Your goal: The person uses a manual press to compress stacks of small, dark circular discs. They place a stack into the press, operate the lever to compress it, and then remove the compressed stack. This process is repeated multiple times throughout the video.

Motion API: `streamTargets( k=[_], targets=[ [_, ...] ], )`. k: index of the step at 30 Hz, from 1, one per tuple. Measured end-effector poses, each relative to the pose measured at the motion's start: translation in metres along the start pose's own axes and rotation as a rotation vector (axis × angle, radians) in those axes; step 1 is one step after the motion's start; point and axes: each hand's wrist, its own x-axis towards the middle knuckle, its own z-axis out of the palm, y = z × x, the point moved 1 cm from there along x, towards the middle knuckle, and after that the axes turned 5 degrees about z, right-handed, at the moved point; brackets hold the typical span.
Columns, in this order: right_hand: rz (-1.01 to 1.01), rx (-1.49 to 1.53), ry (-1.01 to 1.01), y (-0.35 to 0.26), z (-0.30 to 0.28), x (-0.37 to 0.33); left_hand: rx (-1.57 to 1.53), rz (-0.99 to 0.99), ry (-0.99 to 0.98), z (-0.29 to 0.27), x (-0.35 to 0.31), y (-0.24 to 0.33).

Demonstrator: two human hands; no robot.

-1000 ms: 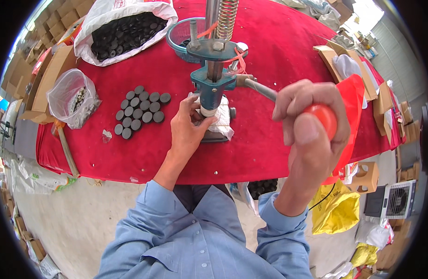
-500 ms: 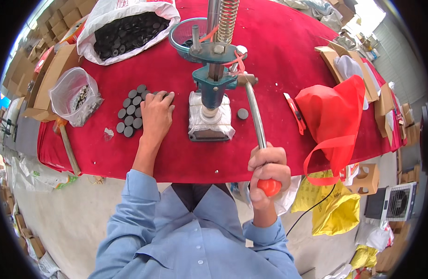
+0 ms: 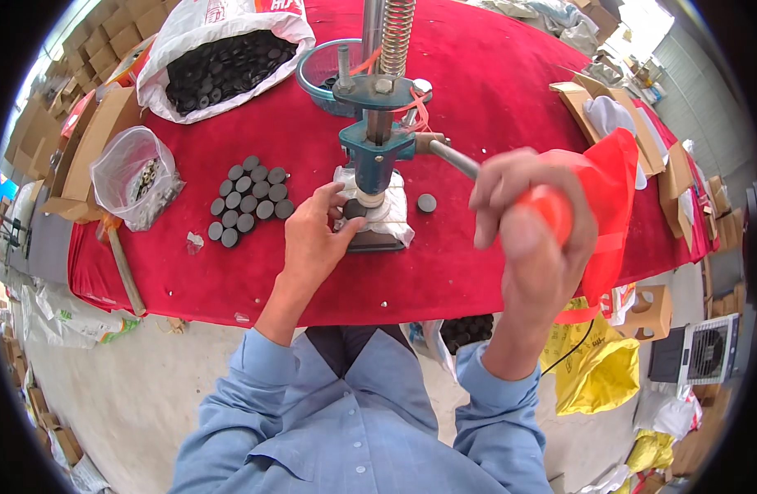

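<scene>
My left hand pinches a round black disc between thumb and fingers, at the white-wrapped base of a green hand press, right beside the pale ram tip. Whether the disc touches the base cannot be made out. My right hand, blurred, is closed round the red ball knob of the press's metal lever, which points out to the right. To the left of the press lies a group of dark grey discs. One more disc rests just right of the base.
Behind stand a white sack of black discs and a blue bowl. At the left are a lined tub of small parts and a hammer. A red bag and open cartons lie to the right.
My left hand has moved right from the disc group to the press base with a disc. My right hand has swung the lever up and to the right.
</scene>
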Motion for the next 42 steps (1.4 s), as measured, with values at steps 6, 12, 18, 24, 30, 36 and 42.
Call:
streamTargets(
  k=[6, 12, 18, 24, 30, 36, 42],
  targets=[
    [0.09, -0.08, -0.024, -0.012, 0.001, 0.035, 0.003, 0.066, 0.018, 0.019, 0.007, 0.005],
    [0.035, 0.053, 0.054, -0.002, 0.006, 0.005, -0.009, 0.059, 0.079, 0.029, 0.009, 0.003],
    [0.018, 0.099, 0.038, 0.005, 0.004, -0.016, -0.012, 0.051, 0.084, 0.032, 0.008, 0.001],
    [-0.058, 0.099, 0.017, 0.017, 0.003, -0.034, 0.018, 0.029, 0.085, 0.023, 0.0, 0.001],
    [-0.295, 0.078, 0.008, 0.076, 0.0, -0.092, 0.494, 0.117, 0.091, -0.03, -0.025, -0.024],
    [-0.271, 0.1, 0.014, 0.074, 0.003, -0.089, 0.479, 0.014, 0.019, -0.047, -0.043, -0.051],
    [-0.142, 0.048, -0.019, 0.046, -0.002, -0.071, 0.41, 0.075, 0.123, -0.041, -0.037, -0.062]
  ],
)
